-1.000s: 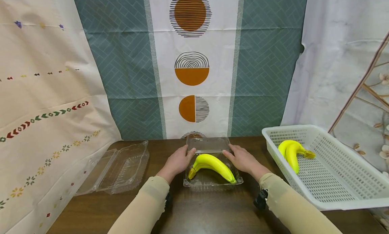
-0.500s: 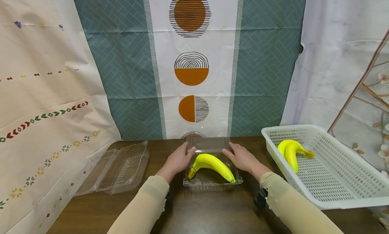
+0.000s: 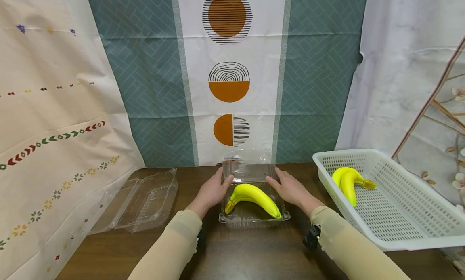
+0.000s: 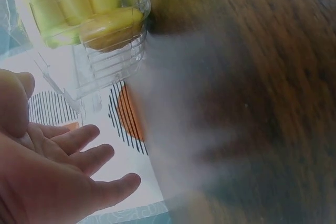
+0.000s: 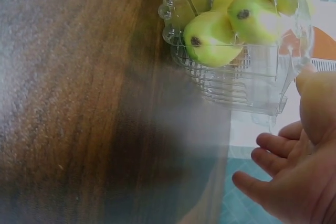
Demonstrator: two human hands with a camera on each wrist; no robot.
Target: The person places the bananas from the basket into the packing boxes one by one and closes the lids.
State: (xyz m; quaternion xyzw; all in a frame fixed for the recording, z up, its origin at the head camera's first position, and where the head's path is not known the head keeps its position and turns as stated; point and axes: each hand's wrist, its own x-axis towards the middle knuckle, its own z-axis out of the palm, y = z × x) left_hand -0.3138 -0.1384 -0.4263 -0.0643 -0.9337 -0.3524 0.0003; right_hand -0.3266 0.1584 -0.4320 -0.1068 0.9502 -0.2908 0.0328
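A clear plastic clamshell box (image 3: pixel 250 222) stands on the table in the middle of the head view, its lid (image 3: pixel 249 173) raised at the back. Inside lies a bunch of yellow bananas (image 3: pixel 254 197), stems at the left, greenish tips at the right. My left hand (image 3: pixel 214 190) is at the lid's left side, thumb pointing inward. On the opposite side is my right hand (image 3: pixel 290 190), mirrored. Both wrist views show the left fingers (image 4: pixel 84 145) and right fingers (image 5: pixel 273 150) spread and loosely extended beside the box, with bananas visible through its wall.
A second clear clamshell box (image 3: pixel 147 203) lies opened at the left of the table. At the right, a white plastic basket (image 3: pixel 399 215) holds another banana bunch (image 3: pixel 350 185). Patterned cloths (image 3: pixel 156 90) hang behind and at both sides.
The lid at the back has tilted up slightly, and the fingers of both hands have risen a little with it. Bananas, basket and second box stay where they were.
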